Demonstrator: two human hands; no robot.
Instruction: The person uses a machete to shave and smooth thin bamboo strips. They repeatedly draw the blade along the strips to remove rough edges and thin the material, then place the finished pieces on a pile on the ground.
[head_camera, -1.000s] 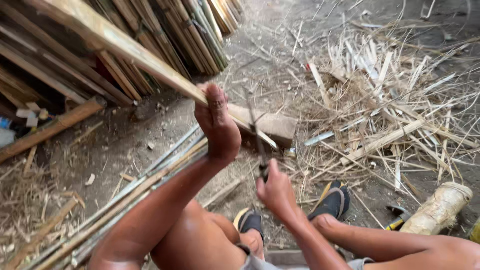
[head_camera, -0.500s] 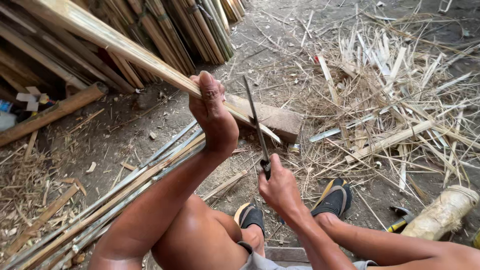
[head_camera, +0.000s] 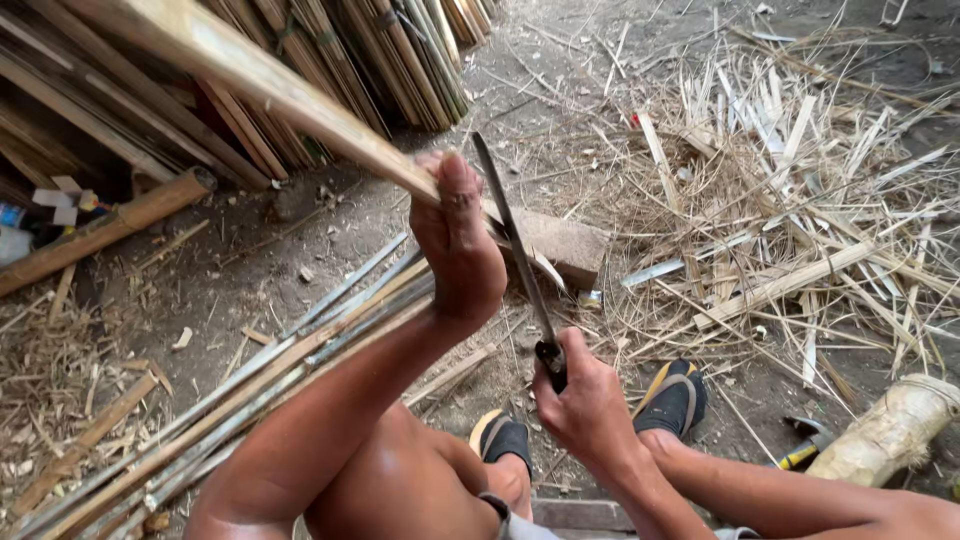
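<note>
Here, mid-frame, the left hand (head_camera: 458, 245) is wrapped tight round a long bamboo strip (head_camera: 270, 90) that slants up to the upper left — its lower end rests on a wooden block (head_camera: 565, 245). Below centre, the right hand (head_camera: 585, 400) grips a long knife (head_camera: 512, 245), blade raised beside the strip — bamboo shavings (head_camera: 790, 200) litter the right.

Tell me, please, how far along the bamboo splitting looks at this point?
Done: a heap of shavings and offcuts lies at right, and thin strips lie beside the left arm. In hand: the left hand grips a bamboo slat while the right hand raises a long knife. Left: bundled bamboo behind.
</note>
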